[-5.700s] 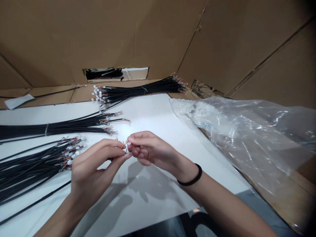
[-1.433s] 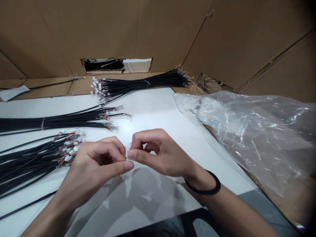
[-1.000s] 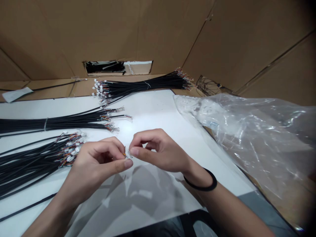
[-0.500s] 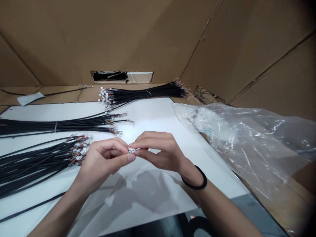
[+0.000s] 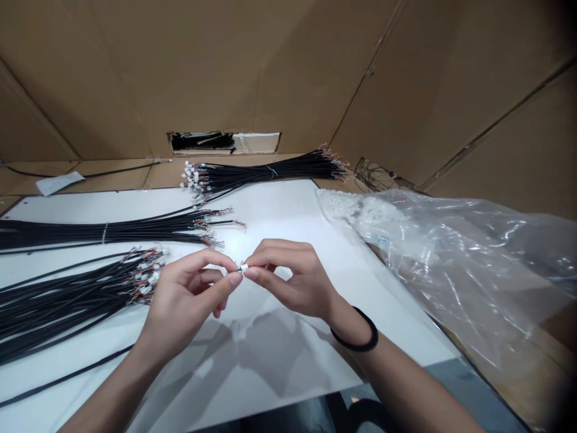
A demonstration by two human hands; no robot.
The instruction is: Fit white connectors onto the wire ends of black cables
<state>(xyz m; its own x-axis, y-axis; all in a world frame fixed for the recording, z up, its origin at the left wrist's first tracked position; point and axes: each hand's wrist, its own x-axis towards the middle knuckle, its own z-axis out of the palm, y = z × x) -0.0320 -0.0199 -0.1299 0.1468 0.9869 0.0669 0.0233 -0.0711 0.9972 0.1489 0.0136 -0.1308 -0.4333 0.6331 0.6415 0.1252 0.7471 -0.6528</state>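
Flat white work surface (image 5: 279,207) carries a crumpled clear plastic bag (image 5: 451,264) at right and loose bundles of thin black cables (image 5: 67,294) at left. Left hand (image 5: 184,300) and right hand (image 5: 295,279) meet above its centre. Both pinch a small white plastic connector (image 5: 243,267) between their fingertips, raised off the surface

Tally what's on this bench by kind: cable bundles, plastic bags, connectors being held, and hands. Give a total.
black cable bundles: 3
clear plastic bag: 1
small white connector, pinched between the fingertips of both hands: 1
hands, left hand and right hand: 2
Total: 7
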